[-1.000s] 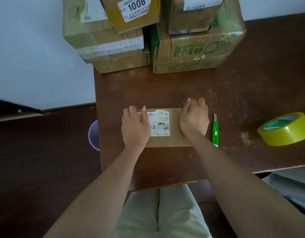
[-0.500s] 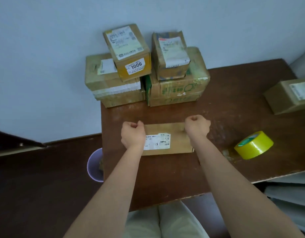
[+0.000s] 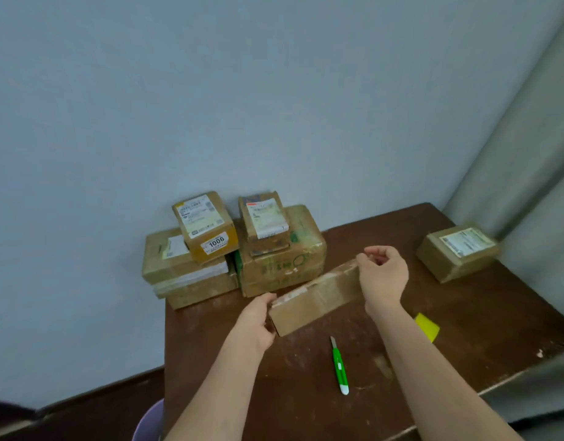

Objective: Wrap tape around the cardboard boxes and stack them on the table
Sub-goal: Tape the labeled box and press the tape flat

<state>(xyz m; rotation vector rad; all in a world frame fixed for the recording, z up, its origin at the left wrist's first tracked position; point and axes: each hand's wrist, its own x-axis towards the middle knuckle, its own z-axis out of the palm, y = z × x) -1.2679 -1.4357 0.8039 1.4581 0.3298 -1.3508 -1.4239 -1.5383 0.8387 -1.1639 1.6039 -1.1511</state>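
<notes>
At frame centre, you held the taped box (image 3: 315, 296) off the table (image 3: 465, 316), left hand (image 3: 258, 319) and right hand (image 3: 382, 275) fingers curled on its ends, seemingly needing a square set-down on the stack (image 3: 236, 249).

Your one head cam looks forward and down from close above the table (image 3: 306, 393), facing the wall corner

Plain pale blue-grey wall (image 3: 210, 90) behind dark brown wooden desk (image 3: 306, 393), surface scuffed; grey curtain (image 3: 535, 160) hangs at right; dark floor (image 3: 83, 409) lower left; dark skirting along wall base; light dim, even
</notes>
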